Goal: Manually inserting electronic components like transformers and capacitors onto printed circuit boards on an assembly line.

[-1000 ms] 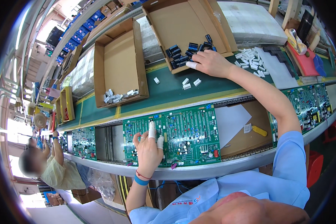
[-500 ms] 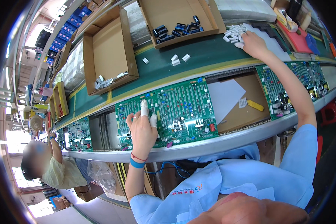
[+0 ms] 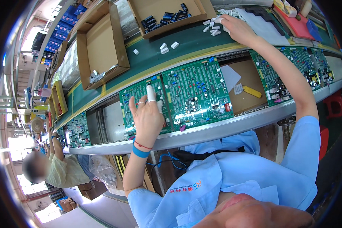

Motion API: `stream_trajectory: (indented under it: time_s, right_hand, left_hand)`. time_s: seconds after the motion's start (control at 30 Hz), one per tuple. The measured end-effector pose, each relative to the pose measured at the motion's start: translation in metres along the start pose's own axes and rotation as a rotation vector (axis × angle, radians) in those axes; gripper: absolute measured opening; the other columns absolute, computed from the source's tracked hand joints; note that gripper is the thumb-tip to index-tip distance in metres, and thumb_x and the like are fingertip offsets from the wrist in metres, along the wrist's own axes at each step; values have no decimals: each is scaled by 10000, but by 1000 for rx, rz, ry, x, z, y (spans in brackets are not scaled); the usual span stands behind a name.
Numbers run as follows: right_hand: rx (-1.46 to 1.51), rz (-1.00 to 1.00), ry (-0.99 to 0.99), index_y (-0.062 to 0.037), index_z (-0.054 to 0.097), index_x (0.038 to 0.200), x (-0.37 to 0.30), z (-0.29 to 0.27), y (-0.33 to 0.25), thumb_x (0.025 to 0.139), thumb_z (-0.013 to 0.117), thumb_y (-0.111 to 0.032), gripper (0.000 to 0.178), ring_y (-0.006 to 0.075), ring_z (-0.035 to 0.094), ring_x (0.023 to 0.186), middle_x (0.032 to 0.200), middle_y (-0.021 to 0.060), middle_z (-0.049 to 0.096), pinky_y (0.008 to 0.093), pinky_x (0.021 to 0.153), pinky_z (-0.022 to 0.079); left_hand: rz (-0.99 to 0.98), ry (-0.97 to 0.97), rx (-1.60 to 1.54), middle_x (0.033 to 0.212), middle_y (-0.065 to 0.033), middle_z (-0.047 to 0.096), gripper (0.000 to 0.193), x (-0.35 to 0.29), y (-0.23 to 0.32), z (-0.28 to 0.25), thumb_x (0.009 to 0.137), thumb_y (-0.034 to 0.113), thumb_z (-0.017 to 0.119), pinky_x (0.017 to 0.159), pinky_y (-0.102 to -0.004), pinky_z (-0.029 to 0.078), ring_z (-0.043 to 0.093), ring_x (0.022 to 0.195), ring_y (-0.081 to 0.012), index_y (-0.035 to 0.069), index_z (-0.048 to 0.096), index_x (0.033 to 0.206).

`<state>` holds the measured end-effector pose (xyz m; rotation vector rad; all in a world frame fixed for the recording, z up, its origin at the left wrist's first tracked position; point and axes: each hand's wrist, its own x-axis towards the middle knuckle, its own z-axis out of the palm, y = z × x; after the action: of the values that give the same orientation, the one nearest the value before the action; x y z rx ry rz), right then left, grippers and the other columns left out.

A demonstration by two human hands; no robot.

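My left hand (image 3: 148,116) was open, back upward, its fingers parted over the left part of the green board (image 3: 201,93). The index finger pointed away from me in a white cot, and the thumb wore one too. Their tips were at the board's surface, though I couldn't tell whether they pressed on it. The board lay flat on the line, just beyond the metal rail (image 3: 201,133), with a dark seam running across it right beside my thumb.

My right hand (image 3: 237,31) was stretched out over the bench (image 3: 152,62), fingers bent down at the white parts (image 3: 215,30). I couldn't tell whether they gripped one, as the tips were partly hidden. More of those parts lay beyond my knuckles, next to a pale sheet (image 3: 260,26).

Left of that hand stood a box (image 3: 154,7) with dark capacitors (image 3: 169,17) along its near side. Farther left was a second box (image 3: 100,43) with small pale pieces (image 3: 97,77) in its near end. Between the board and another board (image 3: 268,74) on my right lay some paper (image 3: 228,78) and a yellow tool (image 3: 252,91)
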<state>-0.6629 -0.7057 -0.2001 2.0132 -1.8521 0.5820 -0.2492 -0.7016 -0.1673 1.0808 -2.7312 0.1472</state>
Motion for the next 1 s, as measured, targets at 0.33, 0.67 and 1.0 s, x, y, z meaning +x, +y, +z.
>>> stream_trajectory:
  time_s: [0.33,0.67,1.0]
  right_hand:
    - [42,145,-206,-65,616,913,-9,-4,21,798,626,-116,127,304,605,865,908,71,597,405,722,485]
    - [-59,-37,-190,-33,591,936,5,-17,-3,794,549,-70,152,350,630,838,847,171,629,452,679,504]
    - [-33,166,-286,-28,611,864,-2,-40,-6,782,561,-92,116,341,635,853,889,163,651,442,707,511]
  left_hand:
    - [36,138,-89,891,-105,648,145,45,14,-33,865,130,581,984,-460,305,602,904,-287,84,661,977]
    - [-16,315,-354,769,-174,663,141,224,121,52,793,190,613,654,-452,521,653,758,-340,51,634,791]
    - [3,106,-443,908,-189,672,191,241,105,87,731,157,648,791,-422,520,638,891,-369,46,682,882]
